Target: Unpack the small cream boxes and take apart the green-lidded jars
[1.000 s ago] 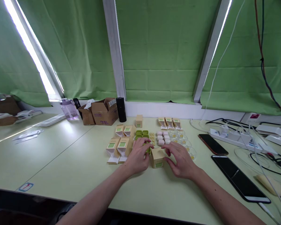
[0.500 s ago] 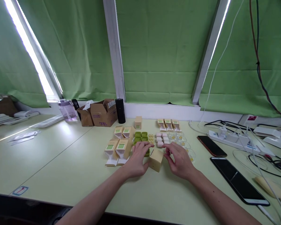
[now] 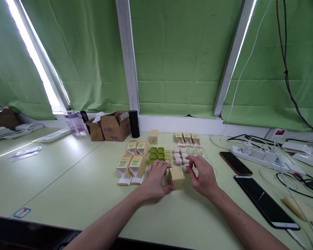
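A small closed tan cardboard box [image 3: 176, 178] stands on the table between my hands. My left hand [image 3: 155, 178] grips its left side, thumb low on the near face and fingertips at the far top edge. My right hand [image 3: 202, 175] hovers right of the box, apart from it, fingers bent and spread with nothing visible in them. Pale pink and white small cylinders [image 3: 178, 161] lie just beyond, partly hidden by my right fingers. Green square cups [image 3: 153, 155] stand past my left hand, beside tiny yellow pieces [image 3: 168, 156]. Clear round pieces [image 3: 195, 151] lie behind my right hand.
Open-flapped tan boxes [image 3: 138, 164] with green labels stand at left, more boxes [image 3: 187, 139] at the back. Two phones [image 3: 236, 162] and a white power strip [image 3: 261, 158] with cables lie at right. Brown cartons [image 3: 116, 127] and a black cylinder [image 3: 134, 124] stand by the wall.
The small box has turned and shifted slightly right. My left thumb has come onto its near face. My right hand has moved off the box to the right, its fingers opening.
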`<state>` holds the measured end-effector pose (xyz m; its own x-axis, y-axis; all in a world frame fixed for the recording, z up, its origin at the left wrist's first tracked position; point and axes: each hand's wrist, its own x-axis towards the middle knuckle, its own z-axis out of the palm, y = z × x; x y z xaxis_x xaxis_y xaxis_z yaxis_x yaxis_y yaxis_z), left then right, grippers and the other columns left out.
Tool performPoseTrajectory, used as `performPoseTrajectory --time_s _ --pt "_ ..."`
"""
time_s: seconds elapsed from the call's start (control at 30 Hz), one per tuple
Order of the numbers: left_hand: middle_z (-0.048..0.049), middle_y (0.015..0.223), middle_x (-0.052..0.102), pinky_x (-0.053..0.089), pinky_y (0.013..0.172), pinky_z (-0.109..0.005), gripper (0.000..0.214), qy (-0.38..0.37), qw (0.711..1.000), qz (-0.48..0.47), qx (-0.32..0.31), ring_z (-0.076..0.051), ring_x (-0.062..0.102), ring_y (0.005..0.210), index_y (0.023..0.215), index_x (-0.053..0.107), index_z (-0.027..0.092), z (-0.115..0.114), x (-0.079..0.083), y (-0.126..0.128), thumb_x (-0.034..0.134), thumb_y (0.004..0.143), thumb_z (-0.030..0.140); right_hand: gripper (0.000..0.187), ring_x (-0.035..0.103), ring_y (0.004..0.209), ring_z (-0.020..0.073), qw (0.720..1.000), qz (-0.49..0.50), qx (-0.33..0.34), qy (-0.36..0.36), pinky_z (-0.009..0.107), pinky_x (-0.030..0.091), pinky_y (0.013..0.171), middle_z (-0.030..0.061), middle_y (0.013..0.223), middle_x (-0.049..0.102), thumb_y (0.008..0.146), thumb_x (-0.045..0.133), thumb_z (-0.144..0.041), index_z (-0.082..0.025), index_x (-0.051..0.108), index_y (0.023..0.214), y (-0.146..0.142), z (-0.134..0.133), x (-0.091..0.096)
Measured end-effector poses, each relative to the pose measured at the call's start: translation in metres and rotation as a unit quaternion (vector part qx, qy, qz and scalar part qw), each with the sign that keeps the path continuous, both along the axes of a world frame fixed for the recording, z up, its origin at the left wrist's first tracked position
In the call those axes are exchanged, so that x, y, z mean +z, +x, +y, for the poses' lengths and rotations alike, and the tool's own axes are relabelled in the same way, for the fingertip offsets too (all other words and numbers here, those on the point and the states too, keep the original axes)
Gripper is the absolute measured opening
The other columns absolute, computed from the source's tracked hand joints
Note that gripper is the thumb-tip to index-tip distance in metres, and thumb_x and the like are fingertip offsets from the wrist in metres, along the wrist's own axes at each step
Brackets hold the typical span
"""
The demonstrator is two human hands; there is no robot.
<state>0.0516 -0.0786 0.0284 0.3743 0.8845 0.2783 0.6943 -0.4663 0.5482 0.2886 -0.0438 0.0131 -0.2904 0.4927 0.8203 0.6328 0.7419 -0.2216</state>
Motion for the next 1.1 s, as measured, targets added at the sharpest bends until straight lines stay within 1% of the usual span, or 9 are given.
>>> performPoseTrajectory --time_s 0.1,0.2,0.3,0.37,0.47,0.63,0.8,0.97,1.1 --pt "-0.0103 0.124 0.060 0.039 0.105 -0.055 0.050 -0.001 1.000 -0.008 0.004 -0.033 0.049 0.120 0.117 0.057 0.023 0.000 -0.002 0.003 0.082 0.075 0.029 0.026 0.059 0.076 0.0217 1.000 0.024 0.001 0.008 0.035 0.048 0.069 0.0031 0.081 0.063 0.094 0.054 -0.018 -0.022 0.059 0.119 0.001 0.000 0.003" --pt "-0.0106 0.124 0.060 0.041 0.106 -0.054 0.051 0.002 0.999 -0.037 0.012 -0.032 0.052 0.120 0.121 0.054 0.023 -0.002 -0.005 0.005 0.080 0.077 0.029 0.026 0.059 0.076 0.0216 0.998 0.058 0.001 -0.005 0.036 0.050 0.071 0.0033 0.082 0.063 0.094 0.054 -0.019 -0.023 0.059 0.119 0.000 0.002 0.005" --pt "-0.0120 0.129 0.059 0.047 0.104 -0.051 0.051 0.028 0.996 -0.080 0.021 -0.031 0.054 0.120 0.126 0.051 0.023 -0.003 -0.006 0.007 0.076 0.083 0.033 0.024 0.060 0.078 0.0215 0.995 0.096 0.006 -0.027 0.036 0.051 0.072 0.0040 0.086 0.065 0.095 0.054 -0.021 -0.023 0.059 0.119 -0.002 0.002 0.011" --pt "-0.0126 0.131 0.060 0.049 0.102 -0.049 0.050 0.068 0.993 -0.091 0.025 -0.031 0.056 0.121 0.128 0.050 0.024 -0.002 -0.005 0.008 0.074 0.086 0.035 0.023 0.062 0.081 0.0217 0.993 0.109 0.014 -0.041 0.036 0.052 0.072 0.0050 0.089 0.067 0.096 0.055 -0.022 -0.023 0.060 0.118 -0.005 0.000 0.017" --pt "-0.0136 0.131 0.062 0.047 0.105 -0.053 0.049 0.155 0.985 -0.072 0.026 -0.033 0.057 0.123 0.130 0.050 0.024 0.000 0.000 0.010 0.073 0.088 0.033 0.023 0.066 0.085 0.0218 0.991 0.105 0.025 -0.072 0.036 0.055 0.074 0.0070 0.098 0.070 0.096 0.056 -0.025 -0.023 0.060 0.119 -0.010 -0.003 0.027" --pt "-0.0137 0.130 0.065 0.047 0.105 -0.056 0.048 0.273 0.961 -0.014 0.031 -0.035 0.059 0.124 0.133 0.050 0.025 0.009 0.012 0.012 0.072 0.091 0.035 0.035 0.069 0.093 0.0238 0.984 0.104 0.074 -0.121 0.037 0.060 0.075 0.0108 0.113 0.071 0.095 0.062 -0.032 -0.024 0.054 0.128 -0.022 -0.006 0.038" --pt "-0.0142 0.131 0.065 0.047 0.108 -0.054 0.039 0.341 0.938 0.037 0.038 -0.034 0.061 0.125 0.134 0.053 0.024 0.016 0.015 0.011 0.064 0.098 0.031 0.045 0.068 0.105 0.0261 0.982 0.128 0.092 -0.102 0.041 0.063 0.082 0.0140 0.129 0.065 0.098 0.058 -0.031 -0.024 0.046 0.141 -0.032 -0.005 0.027" --pt "-0.0140 0.131 0.065 0.050 0.108 -0.052 0.037 0.359 0.932 0.040 0.032 -0.032 0.060 0.127 0.137 0.051 0.023 0.015 0.003 0.010 0.057 0.101 0.026 0.044 0.068 0.107 0.0269 0.984 0.131 0.091 -0.082 0.045 0.063 0.088 0.0148 0.132 0.062 0.100 0.054 -0.028 -0.025 0.043 0.143 -0.035 -0.009 0.010" --pt "-0.0137 0.131 0.064 0.050 0.108 -0.052 0.035 0.357 0.932 0.058 0.035 -0.032 0.060 0.128 0.137 0.050 0.024 0.013 -0.006 0.008 0.056 0.102 0.025 0.048 0.068 0.110 0.0278 0.987 0.112 0.090 -0.077 0.047 0.063 0.091 0.0154 0.134 0.062 0.101 0.051 -0.024 -0.025 0.040 0.147 -0.037 -0.013 0.005"
